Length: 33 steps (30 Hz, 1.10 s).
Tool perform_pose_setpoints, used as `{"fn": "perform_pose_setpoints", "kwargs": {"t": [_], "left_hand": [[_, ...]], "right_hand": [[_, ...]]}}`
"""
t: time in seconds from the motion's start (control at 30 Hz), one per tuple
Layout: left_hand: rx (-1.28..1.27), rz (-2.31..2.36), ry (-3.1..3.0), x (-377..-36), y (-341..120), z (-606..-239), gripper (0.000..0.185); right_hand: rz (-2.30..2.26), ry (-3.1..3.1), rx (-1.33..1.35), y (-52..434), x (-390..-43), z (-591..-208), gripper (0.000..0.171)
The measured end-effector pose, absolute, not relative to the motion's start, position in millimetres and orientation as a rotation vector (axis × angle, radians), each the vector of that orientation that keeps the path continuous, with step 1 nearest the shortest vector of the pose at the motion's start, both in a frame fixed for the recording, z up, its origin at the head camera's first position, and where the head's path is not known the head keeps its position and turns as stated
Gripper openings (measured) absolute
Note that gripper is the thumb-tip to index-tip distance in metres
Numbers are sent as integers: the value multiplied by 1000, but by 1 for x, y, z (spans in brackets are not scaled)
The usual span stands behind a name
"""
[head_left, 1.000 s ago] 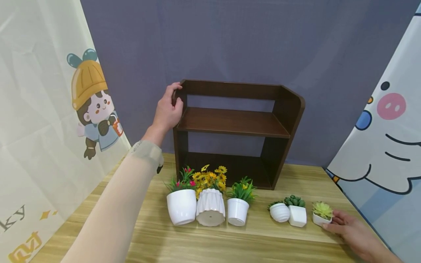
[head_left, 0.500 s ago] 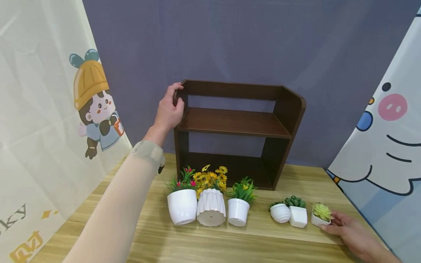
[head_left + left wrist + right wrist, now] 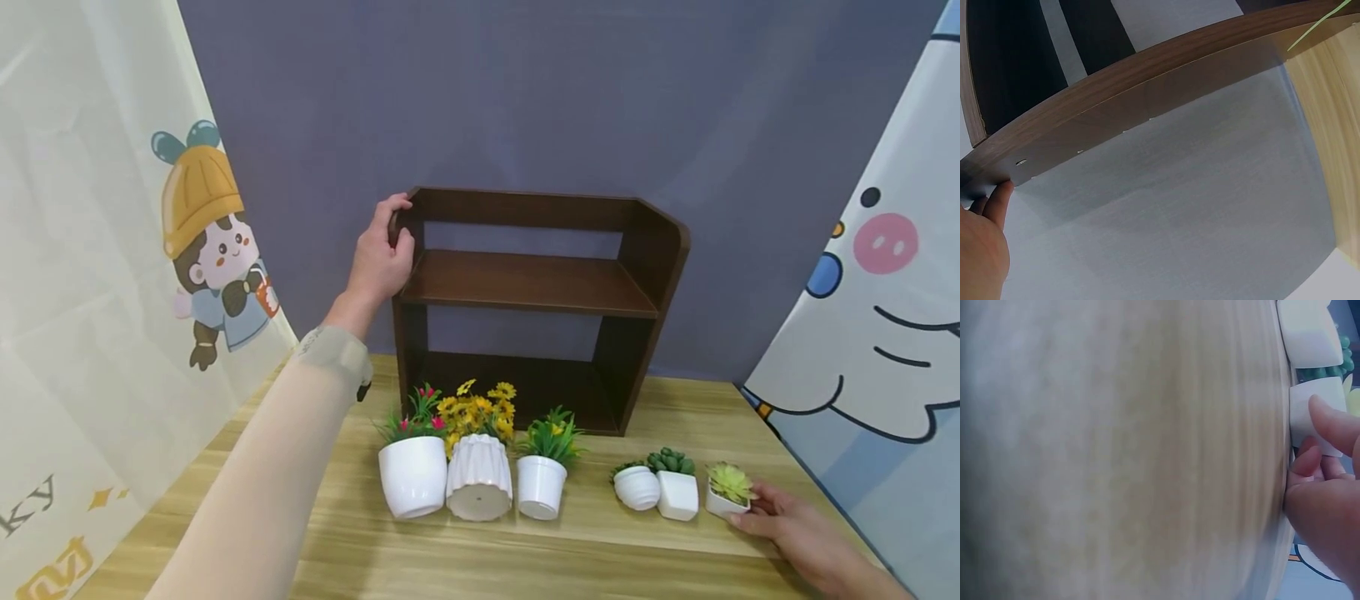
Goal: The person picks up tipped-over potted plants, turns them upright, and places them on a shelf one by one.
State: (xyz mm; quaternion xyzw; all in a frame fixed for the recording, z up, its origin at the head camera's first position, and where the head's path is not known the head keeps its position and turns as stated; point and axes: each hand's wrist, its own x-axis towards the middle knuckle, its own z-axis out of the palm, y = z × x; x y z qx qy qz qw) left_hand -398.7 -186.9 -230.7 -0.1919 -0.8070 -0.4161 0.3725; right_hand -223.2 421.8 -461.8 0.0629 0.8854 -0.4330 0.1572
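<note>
My left hand grips the upper left side panel of a dark brown two-tier shelf; in the left wrist view its fingers reach that panel from outside. At the right, my right hand pinches a small white pot holding a light-green succulent. The right wrist view has the thumb laid on the face of this white pot, low at the tabletop. Just left of it are a square white pot with a dark green succulent and a round ribbed white pot.
Before the shelf stand a large white pot with pink flowers, a fluted pot with yellow flowers and a smaller pot with grassy leaves. All rest on a wood-grain table, with printed cloths at both sides.
My right hand has shifted the light-green succulent's pot slightly left, closer to the square pot. The left hand keeps its grip on the shelf.
</note>
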Motion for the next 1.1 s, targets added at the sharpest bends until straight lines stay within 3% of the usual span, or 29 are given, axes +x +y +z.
{"fn": "perform_pose_setpoints", "kwargs": {"t": [0.9,1.1], "left_hand": [[-505,-1069,-2059,-397,-186,-230,44],[-499,-1072,-2062,-397,-187,-230,44]], "right_hand": [[-1323,2499,212,420,-221,-457,96],[-1295,2536,228,413,-220,-445,102]]}}
